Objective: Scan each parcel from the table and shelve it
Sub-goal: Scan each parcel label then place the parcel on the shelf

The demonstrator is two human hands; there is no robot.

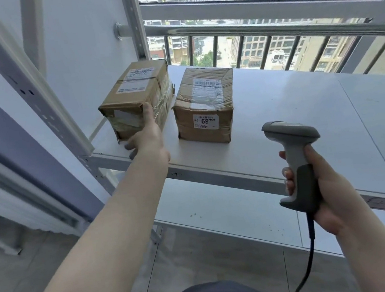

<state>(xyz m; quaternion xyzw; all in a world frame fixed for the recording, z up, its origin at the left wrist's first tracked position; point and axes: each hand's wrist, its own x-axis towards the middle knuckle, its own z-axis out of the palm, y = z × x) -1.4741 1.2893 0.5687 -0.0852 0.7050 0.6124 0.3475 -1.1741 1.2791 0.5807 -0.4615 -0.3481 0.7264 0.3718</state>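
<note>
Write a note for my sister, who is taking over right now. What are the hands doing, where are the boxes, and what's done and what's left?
Left hand: grips the near end of the left cardboard parcel, which sits on the white shelf by the wall.
Right hand: holds the grey barcode scanner upright in front of the shelf, not aimed at a label.
Second parcel, with a label on its near face, stands apart to the right.
Done: both parcels are on the shelf.
Left: let go of the left one; no table or other parcels in view.
</note>
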